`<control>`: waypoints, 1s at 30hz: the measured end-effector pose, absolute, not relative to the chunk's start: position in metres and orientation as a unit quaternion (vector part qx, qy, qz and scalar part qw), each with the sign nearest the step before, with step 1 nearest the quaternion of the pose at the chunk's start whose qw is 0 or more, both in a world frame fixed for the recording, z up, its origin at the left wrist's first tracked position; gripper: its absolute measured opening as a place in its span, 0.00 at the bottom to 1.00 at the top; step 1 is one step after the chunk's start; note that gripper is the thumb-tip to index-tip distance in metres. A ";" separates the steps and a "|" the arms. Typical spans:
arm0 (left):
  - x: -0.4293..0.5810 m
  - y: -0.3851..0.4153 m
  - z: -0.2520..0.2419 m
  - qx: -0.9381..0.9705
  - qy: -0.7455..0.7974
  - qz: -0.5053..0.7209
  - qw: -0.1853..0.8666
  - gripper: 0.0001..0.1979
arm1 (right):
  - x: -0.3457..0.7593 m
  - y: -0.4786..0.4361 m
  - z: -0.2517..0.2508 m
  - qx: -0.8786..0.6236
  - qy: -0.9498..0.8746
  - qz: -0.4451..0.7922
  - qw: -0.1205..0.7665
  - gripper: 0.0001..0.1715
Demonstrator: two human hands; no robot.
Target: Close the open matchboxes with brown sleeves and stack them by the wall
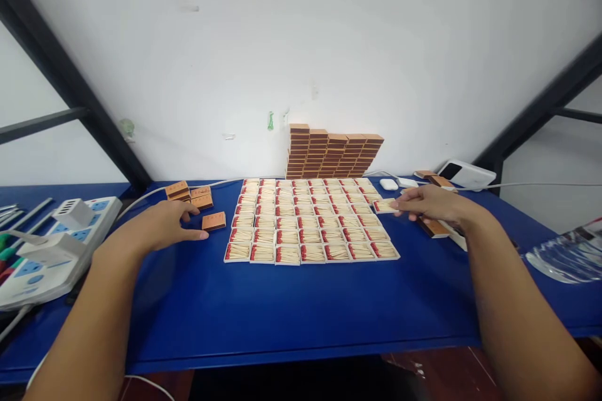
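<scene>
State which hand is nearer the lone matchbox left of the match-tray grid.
Left. The left hand is close beside the lone matchbox, on its left; the right hand is beyond the right side of the match-tray grid, holding a single match tray.

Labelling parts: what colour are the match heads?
The match heads are red, clearest in the head view.

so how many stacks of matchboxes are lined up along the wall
5, side by side: the tallest stack at far left, a slightly lower stack, the middle stack, the fourth stack, and the far-right stack. Any behind them would be hidden.
</scene>
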State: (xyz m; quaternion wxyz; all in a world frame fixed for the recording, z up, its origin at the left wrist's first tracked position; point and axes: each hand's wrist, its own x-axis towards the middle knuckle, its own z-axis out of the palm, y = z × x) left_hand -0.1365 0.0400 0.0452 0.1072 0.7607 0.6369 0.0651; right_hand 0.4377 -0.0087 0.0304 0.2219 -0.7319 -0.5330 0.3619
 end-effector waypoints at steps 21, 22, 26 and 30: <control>-0.133 0.049 0.032 0.779 0.616 0.029 0.114 0.33 | 0.440 -0.008 0.018 -0.744 -0.550 0.342 0.165 0.35; -0.131 0.048 0.033 0.780 0.614 0.031 0.116 0.34 | 0.439 -0.006 0.018 -0.746 -0.552 0.336 0.160 0.35; -0.122 0.046 0.038 0.788 0.605 0.015 0.114 0.24 | 0.433 0.000 0.013 -0.753 -0.559 0.313 0.150 0.34; -0.122 0.045 0.040 0.789 0.604 0.028 0.106 0.20 | 0.429 0.002 0.011 -0.751 -0.570 0.301 0.144 0.32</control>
